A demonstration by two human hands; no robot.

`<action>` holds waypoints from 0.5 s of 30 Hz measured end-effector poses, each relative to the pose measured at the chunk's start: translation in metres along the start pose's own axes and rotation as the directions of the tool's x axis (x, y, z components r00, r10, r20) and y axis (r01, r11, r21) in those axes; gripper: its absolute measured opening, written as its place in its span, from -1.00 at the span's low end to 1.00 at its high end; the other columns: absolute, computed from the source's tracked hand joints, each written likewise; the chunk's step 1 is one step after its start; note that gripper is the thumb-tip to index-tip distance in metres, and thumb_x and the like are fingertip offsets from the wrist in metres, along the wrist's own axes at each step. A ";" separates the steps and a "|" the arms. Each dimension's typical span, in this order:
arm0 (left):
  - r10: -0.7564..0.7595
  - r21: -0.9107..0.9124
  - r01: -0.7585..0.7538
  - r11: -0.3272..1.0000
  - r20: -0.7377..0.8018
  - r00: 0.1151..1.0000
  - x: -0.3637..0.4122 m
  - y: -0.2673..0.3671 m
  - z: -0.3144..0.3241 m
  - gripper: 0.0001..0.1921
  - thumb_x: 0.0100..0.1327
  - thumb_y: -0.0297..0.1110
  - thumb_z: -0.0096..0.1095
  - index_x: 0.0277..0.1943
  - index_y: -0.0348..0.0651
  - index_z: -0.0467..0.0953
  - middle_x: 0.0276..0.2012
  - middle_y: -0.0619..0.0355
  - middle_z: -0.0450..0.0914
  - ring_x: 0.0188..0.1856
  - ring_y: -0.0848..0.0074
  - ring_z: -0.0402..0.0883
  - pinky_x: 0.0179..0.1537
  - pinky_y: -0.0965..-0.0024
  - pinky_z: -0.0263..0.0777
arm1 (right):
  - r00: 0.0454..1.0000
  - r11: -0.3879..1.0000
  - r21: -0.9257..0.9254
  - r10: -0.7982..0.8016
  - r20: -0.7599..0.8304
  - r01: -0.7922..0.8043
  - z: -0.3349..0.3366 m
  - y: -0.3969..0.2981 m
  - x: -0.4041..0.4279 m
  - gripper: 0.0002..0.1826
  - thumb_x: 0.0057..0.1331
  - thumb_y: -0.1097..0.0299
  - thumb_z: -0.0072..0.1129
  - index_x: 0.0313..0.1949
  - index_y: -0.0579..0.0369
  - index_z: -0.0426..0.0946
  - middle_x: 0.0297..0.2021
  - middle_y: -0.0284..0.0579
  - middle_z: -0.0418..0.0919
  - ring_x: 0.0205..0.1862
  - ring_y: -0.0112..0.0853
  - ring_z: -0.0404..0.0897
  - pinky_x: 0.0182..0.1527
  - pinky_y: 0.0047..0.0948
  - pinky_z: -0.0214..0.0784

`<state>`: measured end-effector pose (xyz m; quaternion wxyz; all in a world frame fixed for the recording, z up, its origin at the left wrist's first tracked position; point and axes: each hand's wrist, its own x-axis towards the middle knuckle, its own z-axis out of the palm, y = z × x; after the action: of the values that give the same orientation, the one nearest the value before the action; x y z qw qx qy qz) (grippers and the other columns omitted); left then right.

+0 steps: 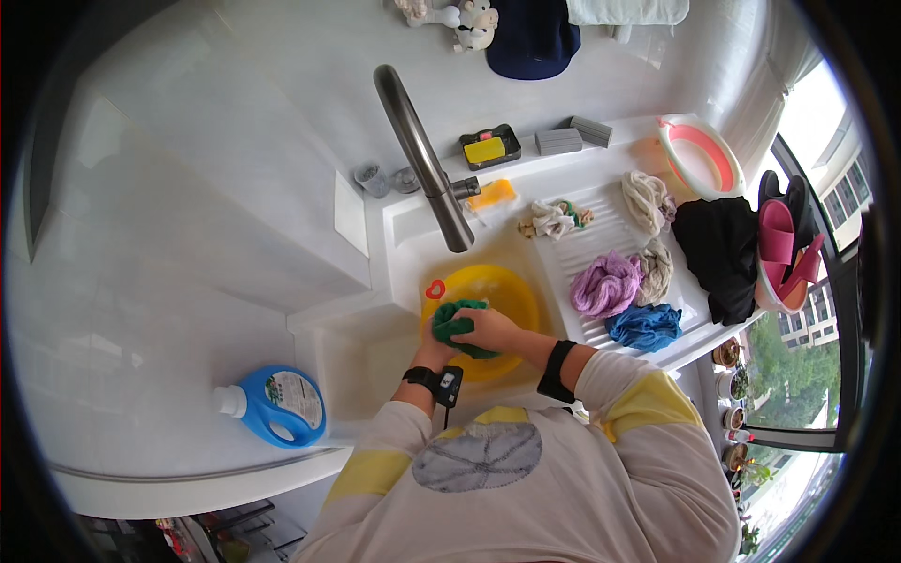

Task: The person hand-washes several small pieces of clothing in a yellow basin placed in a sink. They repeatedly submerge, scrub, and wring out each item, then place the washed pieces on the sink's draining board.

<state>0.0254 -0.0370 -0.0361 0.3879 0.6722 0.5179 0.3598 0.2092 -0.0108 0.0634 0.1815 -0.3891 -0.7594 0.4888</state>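
Over a yellow plastic basin (pixel 524 299) in the white sink, a bunched green cloth (pixel 461 318) is gripped between both hands. My left hand (pixel 438 345) holds it from the left and below, partly hidden by the cloth. On its right side, my right hand (pixel 489 331) presses with bent fingers. The basin has a red heart shape at its left edge. Above the basin arches a dark metal faucet (pixel 422 155). Twisted purple (pixel 607 283), blue (pixel 644 327) and beige cloths (pixel 656 271) lie on the ribbed washboard to the right.
A blue detergent bottle (pixel 285 407) stands at the left. Behind the sink are a soap dish (pixel 490 146) with yellow soap and an orange sponge (pixel 493 195). A black garment (pixel 718 257), pink slippers (pixel 776 232) and a pink-and-white basin (pixel 735 169) occupy the right end.
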 end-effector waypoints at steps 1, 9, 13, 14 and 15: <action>-0.332 -0.712 0.274 0.647 0.060 0.941 0.011 0.003 0.002 -0.62 0.14 -0.19 0.20 -0.01 -0.16 0.44 -0.07 0.05 0.56 -0.03 0.25 0.56 0.03 0.23 0.42 | 0.994 0.992 -0.084 0.086 -0.065 -0.092 0.004 0.004 -0.003 -0.56 0.12 0.09 0.17 -0.02 -0.07 0.48 -0.23 0.14 0.59 -0.18 -0.01 0.59 -0.11 -0.13 0.43; -0.612 -0.948 0.294 -0.122 0.305 0.729 0.034 0.018 0.009 -0.59 0.32 -0.03 -0.17 -0.06 -0.12 0.52 -0.11 0.06 0.60 -0.05 0.18 0.57 0.06 0.10 0.40 | 0.965 0.941 -0.263 0.160 -0.207 -0.213 0.016 0.004 0.023 -0.58 0.19 0.02 0.03 -0.11 0.05 0.52 -0.32 0.15 0.60 -0.25 0.03 0.60 -0.15 -0.08 0.45; -0.602 -0.926 0.345 -0.156 0.366 0.709 0.035 0.025 0.022 -0.57 0.35 0.02 -0.18 -0.01 -0.09 0.50 -0.10 0.07 0.60 -0.06 0.23 0.58 0.05 0.15 0.42 | 0.908 0.900 -0.229 0.301 -0.293 -0.372 0.014 0.017 0.045 -0.57 0.22 0.01 -0.02 -0.18 0.10 0.57 -0.29 0.16 0.61 -0.24 0.01 0.60 -0.14 -0.10 0.45; -0.614 -0.930 0.339 -0.139 0.350 0.708 0.033 0.022 0.023 -0.56 0.36 0.05 -0.18 0.01 -0.09 0.49 -0.08 0.06 0.60 -0.06 0.24 0.58 0.05 0.16 0.43 | 0.909 0.901 -0.227 0.300 -0.290 -0.369 0.017 0.024 0.050 -0.57 0.22 0.01 -0.02 -0.18 0.10 0.57 -0.29 0.16 0.61 -0.24 0.01 0.60 -0.14 -0.10 0.45; -0.618 -0.932 0.334 -0.140 0.346 0.706 0.029 0.015 0.022 -0.56 0.36 0.05 -0.18 0.01 -0.09 0.49 -0.08 0.06 0.60 -0.06 0.24 0.58 0.05 0.16 0.43 | 0.884 0.900 -0.130 0.367 -0.290 -0.416 0.021 0.037 0.055 -0.57 0.23 0.01 -0.03 -0.18 0.12 0.58 -0.26 0.18 0.60 -0.21 0.01 0.60 -0.12 -0.11 0.44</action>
<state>0.0576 -0.0145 -0.0299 0.7706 -0.0503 0.3871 0.5037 0.1762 0.0265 0.0150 0.1382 -0.6107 -0.6773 0.3864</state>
